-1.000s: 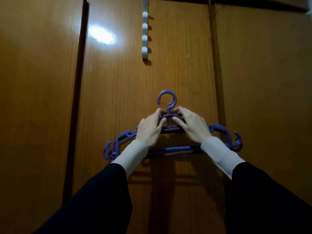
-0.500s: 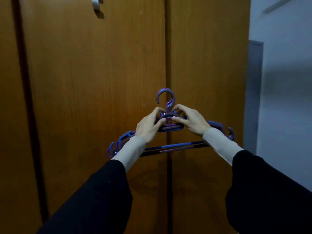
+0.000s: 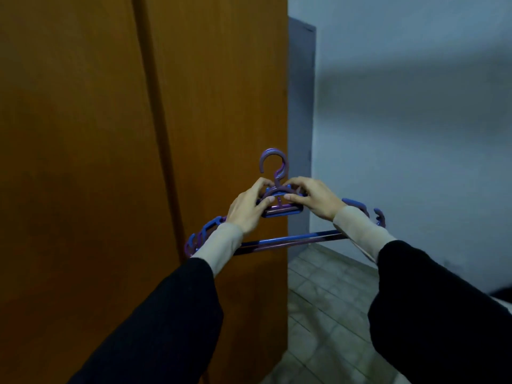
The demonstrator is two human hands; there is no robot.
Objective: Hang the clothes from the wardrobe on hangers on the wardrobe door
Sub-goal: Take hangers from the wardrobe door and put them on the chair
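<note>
Two hands meet at the centre of my view, both gripping a stack of plastic hangers [image 3: 279,210] just below the hooks. My left hand [image 3: 247,207] curls its fingers over the top of the hanger neck from the left, thumb tucked against the front bar. My right hand [image 3: 314,199] does the same from the right, fingertips pinching the curved top piece and thumb pressed in below it. The two sets of fingertips sit just beside each other, with the hook stem between them.

From what I can see, the stack holds at least one purple and one blue hanger, laid close together so that their shoulders and lower bars nearly line up. The purple hook [image 3: 273,162] stands upright above my fingers, open to the left. Notched blue shoulder ends stick out past each wrist, and the long lower bars run across beneath my hands, tilted slightly up to the right.

I hold the hangers in the air in front of the right edge of a brown wooden wardrobe door [image 3: 216,106], apart from it. Right of the door are a grey panel [image 3: 300,106], a pale wall [image 3: 415,120] and a tiled floor [image 3: 327,314]. Beige cuffs show under my dark sleeves.
</note>
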